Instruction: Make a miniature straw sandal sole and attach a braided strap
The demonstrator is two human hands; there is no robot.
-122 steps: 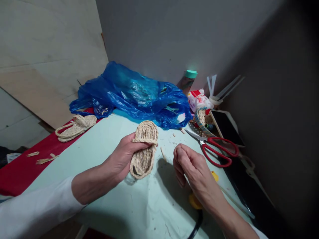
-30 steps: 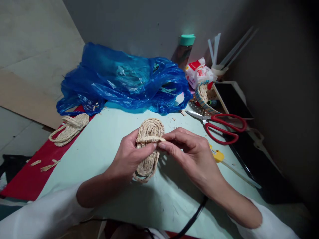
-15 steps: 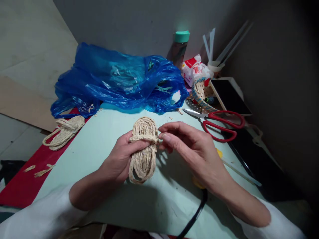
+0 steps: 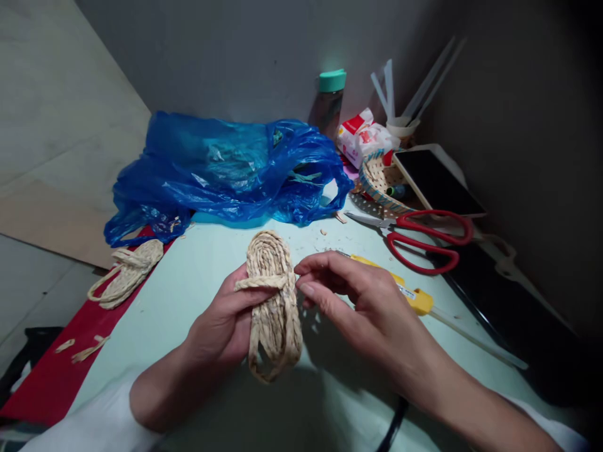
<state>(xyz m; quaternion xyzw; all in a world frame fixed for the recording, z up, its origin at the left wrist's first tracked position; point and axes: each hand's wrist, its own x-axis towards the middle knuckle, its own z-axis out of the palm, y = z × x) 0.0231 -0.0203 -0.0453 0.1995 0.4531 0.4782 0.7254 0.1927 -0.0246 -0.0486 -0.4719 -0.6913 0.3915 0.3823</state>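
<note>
A small slipper of braided straw [image 4: 276, 314], with a coiled oval sole, stands nearly upright over the table. My left hand [image 4: 223, 320] grips it from the left, the thumb lying across its front under the braided strap [image 4: 257, 282]. At the slipper's right edge, by the strap's end, my right hand [image 4: 362, 298] has thumb and forefinger brought close together; what is between them, if anything, is too small to make out. Partly behind the right hand lies a yellow glue gun [image 4: 421, 302] with a glue stick [image 4: 480, 337] poking from its back.
A second straw slipper [image 4: 129, 273] lies on red cloth [image 4: 85, 339] at left. Behind are a blue plastic bag [image 4: 226, 169], a bottle [image 4: 328, 103] and a tissue pack [image 4: 360, 135]. Red-handled scissors [image 4: 424, 245], a woven basket [image 4: 377, 182] and a phone [image 4: 438, 179] sit right.
The slipper and both hands sit a little lower in view, and the slipper is turned slightly. More of the glue gun shows beside my right hand. The camera view has shifted.
</note>
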